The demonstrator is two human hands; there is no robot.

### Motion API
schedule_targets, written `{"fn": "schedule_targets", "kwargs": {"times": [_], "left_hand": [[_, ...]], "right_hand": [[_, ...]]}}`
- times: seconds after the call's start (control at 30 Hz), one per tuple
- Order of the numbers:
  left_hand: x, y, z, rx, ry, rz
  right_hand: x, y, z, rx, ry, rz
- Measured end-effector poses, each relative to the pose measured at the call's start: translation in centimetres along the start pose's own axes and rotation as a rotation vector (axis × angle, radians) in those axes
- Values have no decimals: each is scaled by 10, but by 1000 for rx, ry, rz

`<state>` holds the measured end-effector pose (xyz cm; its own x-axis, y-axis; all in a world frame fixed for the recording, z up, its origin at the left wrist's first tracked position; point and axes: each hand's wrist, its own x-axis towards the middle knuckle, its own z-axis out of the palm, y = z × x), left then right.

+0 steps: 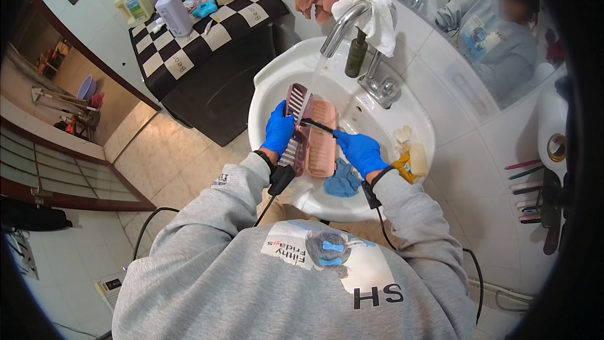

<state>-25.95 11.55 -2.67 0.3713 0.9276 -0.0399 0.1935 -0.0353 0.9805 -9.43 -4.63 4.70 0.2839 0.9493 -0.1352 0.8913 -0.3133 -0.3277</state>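
Purple slatted piece (302, 143) glossy plastic; faucet (344, 29) shiny metal; sink (277, 75) smooth ceramic; blue rag (343, 180) matt cloth

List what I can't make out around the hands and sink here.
Black brush: head view; handle end hidden in the right hand, bristles too small to make out.
Purple slotted plastic piece: head view; left hand hides part of its left edge.
Faucet spout: head view; white cloth covers its top bend.
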Motion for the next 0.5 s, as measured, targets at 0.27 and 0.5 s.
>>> {"fn": "schedule_targets", "kwargs": {"times": [0.27, 0.5], "left_hand": [[-7, 11, -3, -487, -141, -186], [-15, 30, -6, -659, -274, -289]], "right_hand": [[2, 35, 12, 40, 207, 172], [-9, 57, 29, 82, 177, 244]]}}
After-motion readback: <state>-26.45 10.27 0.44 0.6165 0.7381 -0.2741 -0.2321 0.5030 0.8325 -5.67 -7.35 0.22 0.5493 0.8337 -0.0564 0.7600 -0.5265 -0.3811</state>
